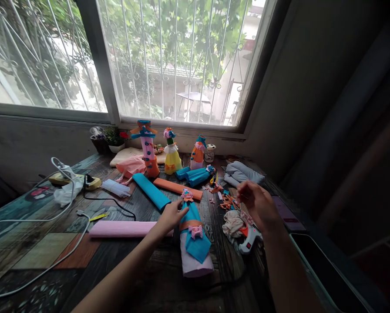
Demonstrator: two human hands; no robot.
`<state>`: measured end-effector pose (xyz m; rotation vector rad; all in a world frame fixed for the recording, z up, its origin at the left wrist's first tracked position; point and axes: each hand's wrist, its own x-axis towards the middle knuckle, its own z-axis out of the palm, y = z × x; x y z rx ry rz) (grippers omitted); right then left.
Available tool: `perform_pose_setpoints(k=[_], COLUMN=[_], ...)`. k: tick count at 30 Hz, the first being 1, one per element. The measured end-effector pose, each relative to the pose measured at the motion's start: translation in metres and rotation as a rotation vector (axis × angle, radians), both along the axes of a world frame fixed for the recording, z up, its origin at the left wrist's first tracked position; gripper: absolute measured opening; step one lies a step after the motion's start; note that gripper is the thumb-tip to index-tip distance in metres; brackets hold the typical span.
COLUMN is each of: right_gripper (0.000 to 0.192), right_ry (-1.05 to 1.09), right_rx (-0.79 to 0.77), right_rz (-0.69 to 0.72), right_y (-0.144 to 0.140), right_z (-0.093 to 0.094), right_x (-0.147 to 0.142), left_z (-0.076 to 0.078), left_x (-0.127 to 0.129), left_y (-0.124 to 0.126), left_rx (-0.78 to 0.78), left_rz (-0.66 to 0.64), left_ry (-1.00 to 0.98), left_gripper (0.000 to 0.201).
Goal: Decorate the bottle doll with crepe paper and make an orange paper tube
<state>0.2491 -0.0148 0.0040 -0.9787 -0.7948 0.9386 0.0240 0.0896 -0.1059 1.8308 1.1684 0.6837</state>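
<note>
A paper doll (193, 237) in a blue and lilac dress with pink bows stands at the middle of the table. My left hand (170, 214) grips its left side near the waist. My right hand (259, 204) hovers to the right above paper scraps (229, 201), fingers loosely curled; I see nothing in it. Just below that hand lies a white glue gun (250, 239) beside a crumpled cloth (233, 224).
Rolls of pink (119, 229), blue (151, 190) and orange (176, 188) crepe paper lie on the patterned table (45, 250). Three finished dolls (172, 152) stand by the window. White cables (35, 217), a power strip (62, 176), a folded grey cloth (242, 173) and small plant pots (112, 139) are around.
</note>
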Motion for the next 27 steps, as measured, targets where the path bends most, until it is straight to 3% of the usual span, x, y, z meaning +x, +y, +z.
perform_pose_setpoints(k=[3, 7, 12, 15, 17, 22, 27], right_gripper=[0.052, 0.049, 0.03, 0.017, 0.019, 0.025, 0.024], right_ry=[-0.055, -0.479, -0.851, -1.077, -1.193, -1.389, -1.451], right_rx=[0.04, -0.06, -0.239, -0.39, -0.49, -0.687, -0.691], right_rz=[-0.012, -0.097, -0.041, 0.028, 0.05, 0.058, 0.078], right_y=[-0.009, -0.001, 0.048, 0.082, 0.1, 0.123, 0.126], right_z=[0.001, -0.021, -0.066, -0.087, -0.098, -0.114, -0.118], right_x=[-0.003, 0.002, 0.01, 0.007, 0.003, -0.002, 0.0], left_z=[0.002, -0.004, -0.033, -0.046, -0.049, -0.048, -0.046], left_x=[-0.02, -0.047, -0.064, -0.063, -0.061, -0.06, -0.06], left_y=[-0.012, -0.035, -0.062, -0.066, -0.065, -0.063, -0.064], left_rx=[0.162, 0.399, 0.709, 0.962, 1.06, 1.043, 0.977], left_rz=[0.005, -0.015, -0.068, -0.193, -0.231, -0.222, -0.22], left_ry=[0.057, 0.022, -0.106, -0.157, -0.175, -0.203, -0.226], left_gripper=[0.029, 0.03, 0.023, 0.025, 0.024, 0.024, 0.026])
